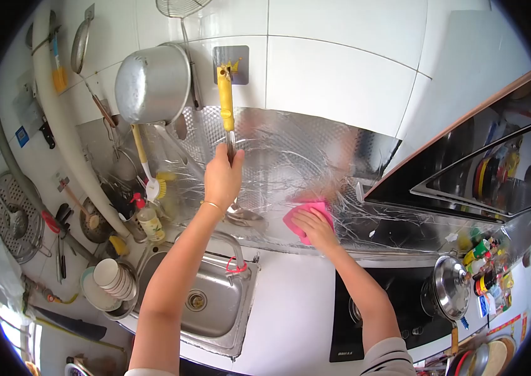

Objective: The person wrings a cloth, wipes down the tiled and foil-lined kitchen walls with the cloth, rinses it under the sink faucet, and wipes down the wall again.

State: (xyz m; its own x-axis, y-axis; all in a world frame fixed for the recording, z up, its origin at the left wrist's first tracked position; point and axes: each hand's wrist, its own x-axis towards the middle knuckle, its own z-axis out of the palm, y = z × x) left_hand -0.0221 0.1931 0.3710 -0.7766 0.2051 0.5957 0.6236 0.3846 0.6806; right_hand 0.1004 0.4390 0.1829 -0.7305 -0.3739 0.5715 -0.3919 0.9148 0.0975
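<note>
My left hand (223,180) is closed round the metal shaft of a ladle with a yellow handle (226,100). The handle's top end is at a hook plate (240,66) on the tiled wall, and the metal bowl shows below my wrist. Against the foil-covered backsplash (271,169), my right hand (317,229) presses a pink cloth (303,216) with its fingers spread over it. A dented aluminium pot (152,84) hangs on the wall left of the ladle.
Below my arms lie a steel sink (215,307) with a faucet (237,250), a white counter (293,301) and a black stove (365,313). A lidded pot (450,288) stands on its right. Stacked bowls (114,279) sit left; a range hood (466,169) juts out right.
</note>
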